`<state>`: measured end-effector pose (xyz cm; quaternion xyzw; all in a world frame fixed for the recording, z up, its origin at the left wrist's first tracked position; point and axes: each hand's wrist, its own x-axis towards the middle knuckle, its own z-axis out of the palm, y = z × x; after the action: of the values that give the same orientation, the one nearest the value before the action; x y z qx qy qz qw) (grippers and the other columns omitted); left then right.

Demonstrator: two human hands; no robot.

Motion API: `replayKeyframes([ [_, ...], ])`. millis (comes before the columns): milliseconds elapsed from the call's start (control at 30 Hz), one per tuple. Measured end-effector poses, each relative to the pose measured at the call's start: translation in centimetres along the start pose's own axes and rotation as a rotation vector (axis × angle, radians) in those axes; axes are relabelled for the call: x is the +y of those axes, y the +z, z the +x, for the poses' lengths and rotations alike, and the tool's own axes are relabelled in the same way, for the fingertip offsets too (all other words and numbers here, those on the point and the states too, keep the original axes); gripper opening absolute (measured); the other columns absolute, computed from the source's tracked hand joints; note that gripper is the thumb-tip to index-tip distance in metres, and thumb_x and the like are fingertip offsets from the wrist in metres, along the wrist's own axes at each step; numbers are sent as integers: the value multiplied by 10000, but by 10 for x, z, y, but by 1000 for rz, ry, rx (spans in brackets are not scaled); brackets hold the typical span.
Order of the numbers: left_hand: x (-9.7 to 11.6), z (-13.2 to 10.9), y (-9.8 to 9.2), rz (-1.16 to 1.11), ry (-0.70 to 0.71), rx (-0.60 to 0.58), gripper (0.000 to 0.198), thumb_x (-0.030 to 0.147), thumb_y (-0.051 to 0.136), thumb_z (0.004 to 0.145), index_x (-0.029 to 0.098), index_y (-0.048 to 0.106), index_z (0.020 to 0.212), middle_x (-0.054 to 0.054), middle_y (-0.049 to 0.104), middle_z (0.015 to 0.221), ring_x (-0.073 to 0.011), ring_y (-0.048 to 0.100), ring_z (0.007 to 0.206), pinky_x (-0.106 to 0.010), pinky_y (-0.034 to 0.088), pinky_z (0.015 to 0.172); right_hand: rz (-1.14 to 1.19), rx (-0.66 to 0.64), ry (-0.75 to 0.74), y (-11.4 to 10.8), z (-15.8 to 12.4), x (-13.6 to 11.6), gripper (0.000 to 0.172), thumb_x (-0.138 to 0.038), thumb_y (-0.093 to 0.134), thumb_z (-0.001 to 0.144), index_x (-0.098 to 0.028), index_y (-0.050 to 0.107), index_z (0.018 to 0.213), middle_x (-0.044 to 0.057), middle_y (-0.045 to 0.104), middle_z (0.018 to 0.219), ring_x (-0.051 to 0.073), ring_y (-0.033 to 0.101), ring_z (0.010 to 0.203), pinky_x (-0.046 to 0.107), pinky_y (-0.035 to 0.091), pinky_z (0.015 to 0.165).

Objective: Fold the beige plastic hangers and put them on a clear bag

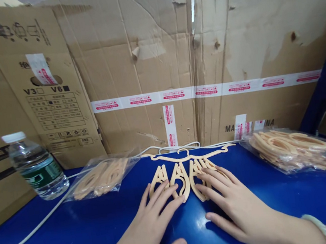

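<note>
Several beige folded plastic hangers point(184, 183) lie in a row on the blue table, their narrow ends pointing away from me. My left hand point(157, 221) is palm down with spread fingers, its fingertips resting on the left ones. Over the right ones, my right hand point(234, 200) lies flat with its fingers apart, covering part of them. Just beyond the row, an unfolded beige hanger point(190, 156) lies with its hook toward the back. Neither hand is gripping anything.
A plastic bag of folded hangers point(102, 177) lies left, and a fuller bag point(291, 148) lies right. At far left stands a water bottle point(40, 169). A white cable point(40, 220) crosses the blue table point(84, 234). Cardboard sheets point(134, 73) wall off the back.
</note>
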<state>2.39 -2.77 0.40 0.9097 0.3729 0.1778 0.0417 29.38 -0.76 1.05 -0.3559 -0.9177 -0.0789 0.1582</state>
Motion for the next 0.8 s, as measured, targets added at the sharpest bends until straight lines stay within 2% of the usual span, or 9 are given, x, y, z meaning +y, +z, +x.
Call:
replayKeyframes([
  [167,2,0,0,19,-12,21,614,373,590,858,335,371,1431,-37,378,1519,-333,265,1419,-645,127,1129,-12,23,-21,-3,2,-4,481,-402,501,909,-173,533,1332,136,552,1351,339,437,1297,609,274,1106],
  [333,1,0,1,33,-4,-24,590,402,574,870,316,385,1422,-41,364,1527,-325,254,1424,-640,138,1133,-13,17,-2,-2,1,-6,427,-386,491,913,-172,564,1275,133,563,1325,326,440,1284,594,274,1106],
  [800,1,-2,0,56,44,35,563,281,606,830,300,451,1370,-42,409,1501,-305,292,1412,-590,192,1145,68,81,4,-1,1,-4,314,-353,488,924,-182,611,1157,114,615,1199,281,489,1196,541,298,1093],
])
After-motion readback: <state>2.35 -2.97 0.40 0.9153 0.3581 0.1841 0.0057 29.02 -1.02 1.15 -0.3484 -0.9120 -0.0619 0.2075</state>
